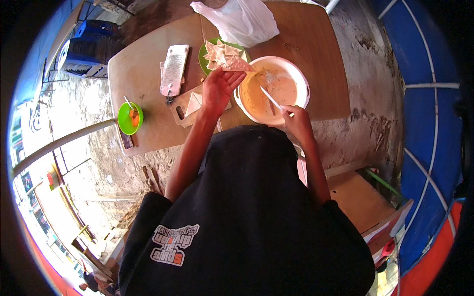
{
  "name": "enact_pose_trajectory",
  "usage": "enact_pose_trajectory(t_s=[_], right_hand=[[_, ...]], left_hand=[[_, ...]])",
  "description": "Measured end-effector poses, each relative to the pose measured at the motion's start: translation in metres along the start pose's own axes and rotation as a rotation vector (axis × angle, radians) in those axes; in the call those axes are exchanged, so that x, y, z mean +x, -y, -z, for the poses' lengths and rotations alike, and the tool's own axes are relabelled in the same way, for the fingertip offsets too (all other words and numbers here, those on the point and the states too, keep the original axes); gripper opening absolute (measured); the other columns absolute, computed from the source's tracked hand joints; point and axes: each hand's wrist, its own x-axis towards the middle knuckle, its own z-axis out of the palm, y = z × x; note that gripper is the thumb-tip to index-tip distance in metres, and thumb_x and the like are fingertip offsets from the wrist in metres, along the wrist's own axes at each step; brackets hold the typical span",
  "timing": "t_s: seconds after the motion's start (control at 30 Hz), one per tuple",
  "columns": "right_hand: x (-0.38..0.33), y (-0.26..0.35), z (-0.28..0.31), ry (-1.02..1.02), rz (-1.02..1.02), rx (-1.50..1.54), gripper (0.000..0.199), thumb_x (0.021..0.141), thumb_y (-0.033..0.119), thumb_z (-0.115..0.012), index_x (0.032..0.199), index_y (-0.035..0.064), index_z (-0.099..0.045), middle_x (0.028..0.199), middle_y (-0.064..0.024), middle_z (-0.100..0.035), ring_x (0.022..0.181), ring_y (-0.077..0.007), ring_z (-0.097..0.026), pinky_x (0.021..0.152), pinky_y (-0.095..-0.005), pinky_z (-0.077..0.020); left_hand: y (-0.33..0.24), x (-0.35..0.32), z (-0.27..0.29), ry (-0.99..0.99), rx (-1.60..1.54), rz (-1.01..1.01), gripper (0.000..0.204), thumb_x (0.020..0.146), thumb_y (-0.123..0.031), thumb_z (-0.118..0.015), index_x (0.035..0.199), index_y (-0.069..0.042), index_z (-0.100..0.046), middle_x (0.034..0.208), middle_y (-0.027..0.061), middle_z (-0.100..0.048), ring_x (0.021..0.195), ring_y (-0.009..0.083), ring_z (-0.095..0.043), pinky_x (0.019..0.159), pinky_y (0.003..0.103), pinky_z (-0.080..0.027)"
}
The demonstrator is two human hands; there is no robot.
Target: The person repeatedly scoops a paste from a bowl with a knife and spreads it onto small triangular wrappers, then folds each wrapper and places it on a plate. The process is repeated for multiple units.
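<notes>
My left hand (220, 90) is palm up with its fingers stretched out, at the near edge of a green plate (201, 57). Pale triangular folded wrappers (219, 51) are heaped on that plate. One larger, pinkish triangle (238, 64) lies right at my left fingers; whether it rests on them or on the heap is unclear. In my right hand (298, 121) is a slim, pale, knife-like utensil (271, 98), its tip over a wide white basin (306, 84). An orange-brown layer with a whitish patch shows inside the basin.
A chopping board (182, 109) bears another folded wrapper (194, 102), beside a metal grater (175, 69). A green bowl (123, 126) with orange pieces and a spoon stands left, by a phone (126, 140). A white plastic bag (244, 22) lies at the table's (316, 39) far side.
</notes>
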Motion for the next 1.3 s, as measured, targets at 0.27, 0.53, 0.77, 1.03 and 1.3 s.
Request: enact_pose_trajectory(t_s=[0.27,0.53,0.77,1.03,1.3], right_hand=[[0.0,0.001,-0.02,0.079,0.099,-0.48,0.017,0.082,0.008,-0.053,0.079,-0.0019,-0.067,0.082,-0.0233,-0.067,0.082,-0.0386,-0.067,0.072,-0.047,-0.0531],[-0.001,0.02,-0.034,0.18,0.064,-0.589,0.016,0.079,0.005,-0.055,0.08,-0.005,-0.067,0.078,-0.0261,-0.066,0.077,-0.0393,-0.068,0.071,-0.0466,-0.0541],[-0.01,0.038,-0.045,0.152,0.023,-0.546,0.015,0.077,0.004,-0.057,0.079,-0.0057,-0.067,0.079,-0.0281,-0.066,0.078,-0.0405,-0.068,0.072,-0.0475,-0.0539],[-0.004,0.04,-0.057,0.214,-0.059,-0.433,0.021,0.08,0.008,-0.055,0.09,-0.0047,-0.069,0.085,-0.0287,-0.066,0.086,-0.0403,-0.067,0.076,-0.0448,-0.0524],[-0.022,0.019,-0.074,0.001,-0.108,0.057,0.019,0.08,0.007,-0.054,0.084,-0.002,-0.069,0.083,-0.028,-0.066,0.088,-0.0412,-0.066,0.079,-0.0453,-0.0522]], left_hand=[[0.04,0.021,0.068,-0.068,0.074,0.109,0.036,0.097,-0.017,-0.038,0.115,0.012,-0.049,0.122,0.0279,-0.057,0.117,0.0393,-0.055,0.109,0.05,-0.039],[0.06,0.02,0.088,-0.151,0.061,0.173,0.04,0.096,-0.017,-0.038,0.122,0.014,-0.043,0.129,0.0286,-0.052,0.123,0.0408,-0.05,0.111,0.049,-0.037],[0.062,0.02,0.091,-0.141,0.02,0.134,0.037,0.096,-0.017,-0.04,0.116,0.012,-0.047,0.125,0.0294,-0.054,0.119,0.0408,-0.053,0.108,0.049,-0.041],[0.067,0.023,0.095,-0.129,-0.004,0.106,0.03,0.095,-0.018,-0.041,0.107,0.008,-0.05,0.118,0.028,-0.059,0.115,0.0403,-0.057,0.106,0.051,-0.043],[0.069,0.025,0.099,-0.125,0.013,0.119,0.028,0.095,-0.019,-0.04,0.104,0.006,-0.051,0.117,0.0275,-0.059,0.113,0.0411,-0.058,0.104,0.051,-0.045]])
